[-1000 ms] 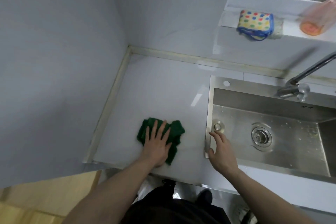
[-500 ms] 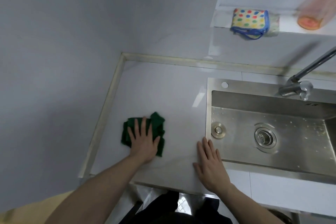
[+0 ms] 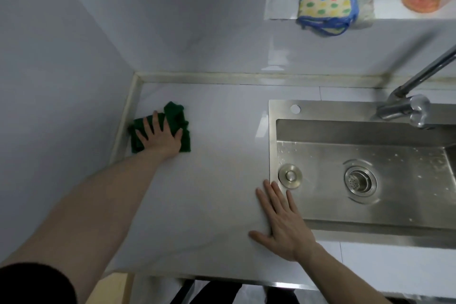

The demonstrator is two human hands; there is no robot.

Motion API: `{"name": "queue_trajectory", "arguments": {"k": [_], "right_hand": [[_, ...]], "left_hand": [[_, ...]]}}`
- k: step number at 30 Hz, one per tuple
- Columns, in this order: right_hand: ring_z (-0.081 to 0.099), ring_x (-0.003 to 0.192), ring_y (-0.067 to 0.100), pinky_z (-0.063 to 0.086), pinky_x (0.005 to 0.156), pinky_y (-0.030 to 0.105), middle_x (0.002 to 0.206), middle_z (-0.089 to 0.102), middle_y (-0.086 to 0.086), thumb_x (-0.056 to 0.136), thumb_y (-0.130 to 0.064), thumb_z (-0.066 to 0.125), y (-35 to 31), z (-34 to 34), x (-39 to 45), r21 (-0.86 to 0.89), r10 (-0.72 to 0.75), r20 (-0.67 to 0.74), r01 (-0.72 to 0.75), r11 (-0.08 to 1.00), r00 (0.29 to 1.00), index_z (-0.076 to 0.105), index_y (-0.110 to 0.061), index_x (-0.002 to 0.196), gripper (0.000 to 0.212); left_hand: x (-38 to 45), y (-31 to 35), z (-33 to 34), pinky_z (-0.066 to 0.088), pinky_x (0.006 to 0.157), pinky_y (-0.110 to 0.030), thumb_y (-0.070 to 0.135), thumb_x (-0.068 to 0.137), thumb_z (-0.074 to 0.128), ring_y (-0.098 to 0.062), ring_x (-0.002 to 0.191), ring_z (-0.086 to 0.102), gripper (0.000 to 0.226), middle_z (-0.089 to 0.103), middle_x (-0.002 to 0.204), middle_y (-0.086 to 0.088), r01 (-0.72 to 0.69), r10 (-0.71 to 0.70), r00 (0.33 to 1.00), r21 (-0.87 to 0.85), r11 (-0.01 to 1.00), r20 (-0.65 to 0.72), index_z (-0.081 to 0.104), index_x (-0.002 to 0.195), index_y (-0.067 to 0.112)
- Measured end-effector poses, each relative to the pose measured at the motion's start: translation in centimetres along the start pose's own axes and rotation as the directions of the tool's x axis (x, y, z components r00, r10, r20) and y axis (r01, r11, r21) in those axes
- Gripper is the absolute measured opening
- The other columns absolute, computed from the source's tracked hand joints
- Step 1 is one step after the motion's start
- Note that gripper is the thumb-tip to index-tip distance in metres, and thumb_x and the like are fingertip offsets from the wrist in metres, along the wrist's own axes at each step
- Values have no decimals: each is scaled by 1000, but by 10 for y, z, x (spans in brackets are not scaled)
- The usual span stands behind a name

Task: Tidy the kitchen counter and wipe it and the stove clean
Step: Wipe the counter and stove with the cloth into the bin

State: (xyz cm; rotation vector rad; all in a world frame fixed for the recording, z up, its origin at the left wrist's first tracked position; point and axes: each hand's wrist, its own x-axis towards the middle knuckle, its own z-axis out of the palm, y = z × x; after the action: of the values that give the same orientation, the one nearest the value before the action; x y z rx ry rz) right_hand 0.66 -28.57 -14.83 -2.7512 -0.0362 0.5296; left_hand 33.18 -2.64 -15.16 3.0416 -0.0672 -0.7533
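A crumpled dark green cloth (image 3: 174, 111) lies on the pale counter (image 3: 217, 145), close to the left wall. My left hand (image 3: 160, 137) presses flat on the cloth with fingers spread and straight. My right hand (image 3: 283, 222) rests flat on the counter at the sink's front left corner, fingers straight, its fingertips on the steel rim. No stove is in view.
A steel sink (image 3: 370, 226) with a drain (image 3: 360, 181) and a round plug cap (image 3: 290, 176) fills the right side. A tap (image 3: 404, 106) stands behind it. On the window ledge sit a polka-dot cloth (image 3: 325, 6) and an orange-lidded container (image 3: 419, 0).
My left hand has slid the green cloth leftward and farther back, up to the left wall. My right hand has stayed at the sink's front left corner, now lying flat.
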Motion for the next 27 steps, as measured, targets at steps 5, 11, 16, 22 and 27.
{"name": "queue_trajectory", "arguments": {"k": [5, 11, 16, 22, 27], "right_hand": [[-28, 150, 18, -4, 122, 51, 164, -29, -4, 88, -84, 33, 6, 5, 8, 19, -22, 10, 21, 1000, 1000, -15, -27, 159, 103], [-28, 150, 17, -3, 123, 51, 164, -29, -4, 87, -83, 36, 9, 10, 8, 47, -19, -8, 20, 999, 1000, -14, -27, 159, 104], [-27, 151, 18, -2, 124, 52, 164, -28, -5, 87, -84, 36, 11, 14, 9, 56, -18, -21, 19, 998, 1000, -13, -27, 159, 104], [-28, 150, 17, 0, 124, 54, 164, -29, -5, 86, -84, 35, 8, 10, 8, 30, -7, 4, 7, 1000, 1000, -14, -28, 159, 105], [-31, 149, 17, -4, 124, 53, 162, -34, -5, 85, -84, 33, 4, 9, 8, -2, 19, 34, -19, 1000, 999, -19, -29, 158, 105]], "left_hand": [[16, 53, -12, -6, 118, -67, 68, 99, 13, -40, 151, -19, 84, -26, 165, -8, 41, -41, 999, 13, 999, -8, -18, 159, 18], [-2, 204, -3, -16, 115, -68, 65, 99, 21, -41, 149, -26, 82, -31, 163, -8, -372, 371, 928, 80, 925, 28, -18, 158, 25], [-18, 268, 5, -18, 116, -66, 60, 102, 19, -39, 148, -31, 74, -33, 163, -6, -413, 409, 910, 56, 909, 71, -16, 159, 28], [3, 170, -15, -12, 118, -65, 62, 101, 18, -35, 151, -25, 75, -29, 165, -3, -281, 278, 959, 49, 958, 53, -17, 158, 28], [12, 1, -25, -6, 121, -62, 66, 101, 17, -33, 153, -18, 80, -25, 166, -2, -4, 4, 998, 1, 1000, 59, -18, 159, 22]]}}
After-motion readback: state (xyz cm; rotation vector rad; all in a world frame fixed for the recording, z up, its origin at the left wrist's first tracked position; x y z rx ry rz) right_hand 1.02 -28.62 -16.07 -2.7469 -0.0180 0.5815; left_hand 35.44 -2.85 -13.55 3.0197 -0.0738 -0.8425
